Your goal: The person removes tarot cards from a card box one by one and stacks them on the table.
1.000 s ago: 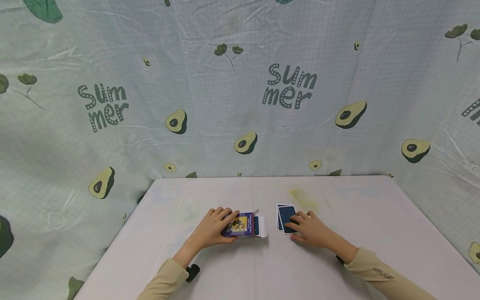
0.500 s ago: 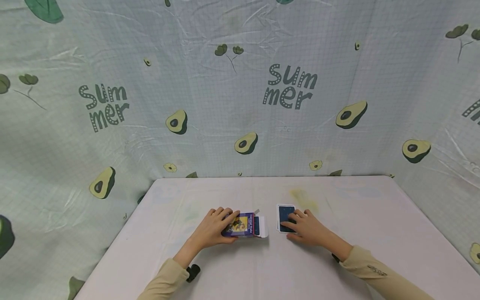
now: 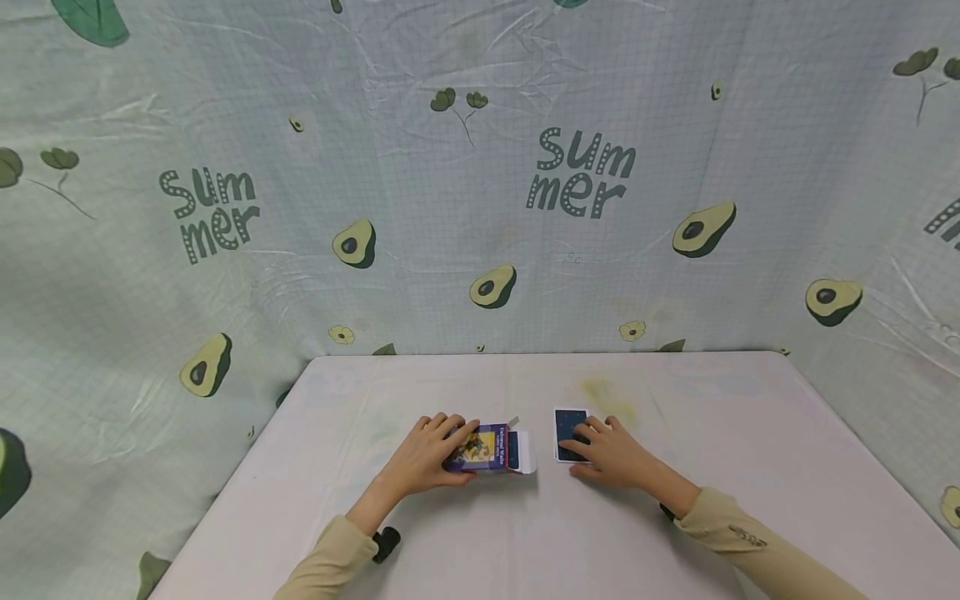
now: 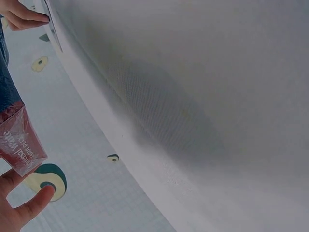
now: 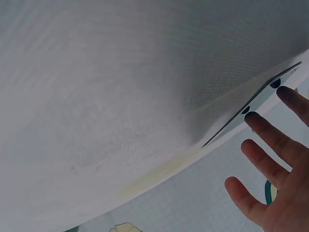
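Note:
In the head view my left hand (image 3: pixel 427 454) grips a purple tarot card box (image 3: pixel 482 448) by its left end, thumb on the near side and fingers over the far side. The box's right end stands open with a white flap (image 3: pixel 528 452) out, and a dark blue card back shows inside. My right hand (image 3: pixel 611 454) rests with spread fingertips on a small stack of dark blue, white-edged tarot cards (image 3: pixel 568 423) lying on the table. In the right wrist view two fingertips touch the cards (image 5: pixel 256 101), which look slightly bent; the other visible fingers are straight.
Both hands work over a table with a pale pinkish cover (image 3: pixel 420 383), marked by a yellowish stain (image 3: pixel 600 392) beyond the cards. A pale curtain (image 3: pixel 420 192) with avocado prints hangs behind and at the sides.
My right hand has slid slightly left, drawing the offset upper card over the lower one until the edges line up. The left hand and the box have stayed in place.

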Tool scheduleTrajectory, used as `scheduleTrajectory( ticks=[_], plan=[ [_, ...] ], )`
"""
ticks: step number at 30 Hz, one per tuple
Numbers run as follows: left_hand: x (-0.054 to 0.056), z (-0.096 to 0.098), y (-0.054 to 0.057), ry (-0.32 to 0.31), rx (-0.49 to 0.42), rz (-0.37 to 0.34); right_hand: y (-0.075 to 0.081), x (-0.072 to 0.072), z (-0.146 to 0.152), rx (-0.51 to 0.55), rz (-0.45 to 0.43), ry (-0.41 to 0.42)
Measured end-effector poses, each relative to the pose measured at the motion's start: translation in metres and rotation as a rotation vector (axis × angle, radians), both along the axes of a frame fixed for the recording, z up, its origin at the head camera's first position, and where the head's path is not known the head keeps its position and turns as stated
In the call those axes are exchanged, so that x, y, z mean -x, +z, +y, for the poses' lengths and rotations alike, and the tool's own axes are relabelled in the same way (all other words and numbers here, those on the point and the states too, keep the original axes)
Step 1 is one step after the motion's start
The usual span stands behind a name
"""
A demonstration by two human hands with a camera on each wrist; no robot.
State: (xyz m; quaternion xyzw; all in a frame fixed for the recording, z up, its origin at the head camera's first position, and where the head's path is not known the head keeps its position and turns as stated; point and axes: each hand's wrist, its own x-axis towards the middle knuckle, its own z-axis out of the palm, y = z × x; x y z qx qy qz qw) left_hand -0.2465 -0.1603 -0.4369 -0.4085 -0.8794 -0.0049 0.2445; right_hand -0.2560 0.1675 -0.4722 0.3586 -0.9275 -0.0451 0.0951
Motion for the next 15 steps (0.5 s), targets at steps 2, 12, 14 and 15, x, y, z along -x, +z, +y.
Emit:
scheduleTrajectory(
  ticks=[2,12,14,15],
  plan=[
    [-0.0002,0.0002,0.0003,-0.001,-0.002,0.002,0.0002,0.0001,-0.0003,0.004,0.007,0.003],
    [0.0017,0.0016,-0.0008,-0.019,-0.008,0.020,0.0027,-0.0017,0.0003,0.045,0.081,0.027],
    [0.0019,0.0021,-0.0011,-0.024,-0.010,0.023,0.0042,-0.0026,0.0004,0.085,0.124,0.047],
    [0.0019,0.0024,-0.0012,-0.024,-0.007,0.024,0.0051,-0.0029,0.0003,0.111,0.149,0.061]
  ],
)
